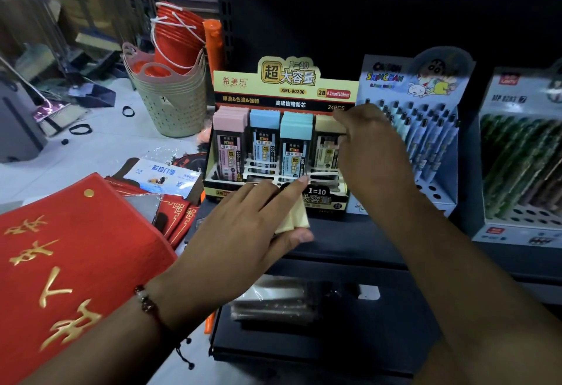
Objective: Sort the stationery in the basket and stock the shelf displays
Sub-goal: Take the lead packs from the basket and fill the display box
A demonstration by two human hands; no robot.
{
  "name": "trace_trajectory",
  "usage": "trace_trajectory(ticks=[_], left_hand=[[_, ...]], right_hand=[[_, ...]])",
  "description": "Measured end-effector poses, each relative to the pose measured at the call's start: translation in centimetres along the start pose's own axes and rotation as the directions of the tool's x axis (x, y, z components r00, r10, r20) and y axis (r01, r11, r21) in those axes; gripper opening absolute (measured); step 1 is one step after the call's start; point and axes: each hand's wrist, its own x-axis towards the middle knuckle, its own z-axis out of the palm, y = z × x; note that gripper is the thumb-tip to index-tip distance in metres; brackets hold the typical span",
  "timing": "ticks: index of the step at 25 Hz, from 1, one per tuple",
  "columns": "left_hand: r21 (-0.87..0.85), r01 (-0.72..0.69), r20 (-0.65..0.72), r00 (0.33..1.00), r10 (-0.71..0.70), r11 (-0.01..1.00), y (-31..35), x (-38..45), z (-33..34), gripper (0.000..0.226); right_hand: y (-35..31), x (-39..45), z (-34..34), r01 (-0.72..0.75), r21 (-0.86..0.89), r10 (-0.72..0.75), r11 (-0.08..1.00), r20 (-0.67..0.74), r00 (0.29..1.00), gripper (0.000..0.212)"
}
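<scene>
A yellow-and-black display box of pencil-lead cases stands on the dark shelf. Pink, blue and teal cases fill its left slots. My right hand is at the rightmost slot, fingers pinched on a cream-capped lead case standing there. My left hand hovers in front of the box, holding several cream-capped lead cases under its fingers.
A Shin-chan pen display and a green pen display stand to the right. Red felt mats and packets lie at left. Beige baskets with red buckets sit on the floor. A wrapped packet lies on the lower shelf.
</scene>
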Motion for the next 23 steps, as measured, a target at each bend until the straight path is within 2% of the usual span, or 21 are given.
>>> trace_trajectory(ticks=[2, 3, 8, 10, 13, 17, 23], left_hand=[[0.013, 0.009, -0.002, 1.0, -0.009, 1.0, 0.0, -0.1, -0.2, 0.068], [0.019, 0.016, -0.004, 1.0, -0.016, 1.0, -0.1, -0.1, -0.4, 0.068], [0.035, 0.037, -0.004, 0.999, -0.037, 0.999, -0.1, -0.4, -0.6, 0.07], [-0.004, 0.052, 0.006, 0.999, -0.052, 0.999, -0.4, -0.5, -0.7, 0.071], [-0.103, 0.098, 0.013, 0.995, -0.097, 0.99, -0.8, -0.6, -0.9, 0.072], [-0.215, 0.144, -0.024, 0.988, -0.152, 0.966, -1.0, -0.2, -1.4, 0.071], [-0.358, 0.194, -0.064, 0.971, -0.231, 0.914, 0.1, 0.0, -2.1, 0.06]], right_hand=[[-0.5, -0.5, 0.3, 0.01, -0.141, 0.007, 0.99, 0.123, 0.992, 0.064], [-0.7, -0.8, 0.4, 0.008, -0.152, 0.015, 0.988, 0.151, 0.988, 0.07], [-0.9, -1.6, 0.5, -0.035, -0.088, 0.053, 0.996, 0.206, 0.977, 0.084], [-1.2, -2.5, 0.3, -0.036, 0.029, 0.03, 0.999, 0.181, 0.983, 0.079], [-1.9, -4.2, -0.2, -0.007, 0.298, -0.046, 0.955, 0.173, 0.984, 0.064], [-2.6, -5.8, -0.6, -0.139, 0.613, -0.132, 0.778, 0.375, 0.917, 0.058], [-2.2, -6.3, -0.9, -0.281, 0.797, -0.121, 0.535, 0.401, 0.908, 0.053]])
